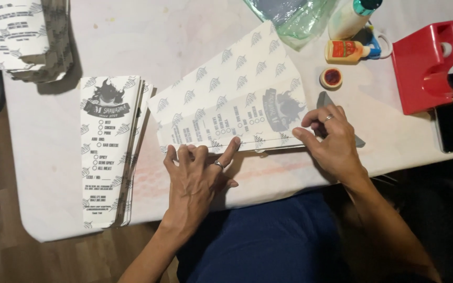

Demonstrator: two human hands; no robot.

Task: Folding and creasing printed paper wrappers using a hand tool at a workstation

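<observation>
printed paper sheet (232, 99) frame centre, half-folded, white with grey marks | stack of folded sleeves (112, 147) left; second stack (27, 36) upper left | red dispenser (425, 65) upper right | left hand (197, 178) fingers spread, pressing fold edge | right hand (331, 139) flat, fingertips pinning sheet's right end

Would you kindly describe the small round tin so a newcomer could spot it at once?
Start at the red tape dispenser at the table's right end. Left of it lies an orange glue bottle, and just below that sits the round tin. It is the only small disc there, cream-rimmed with a red centre.
</observation>
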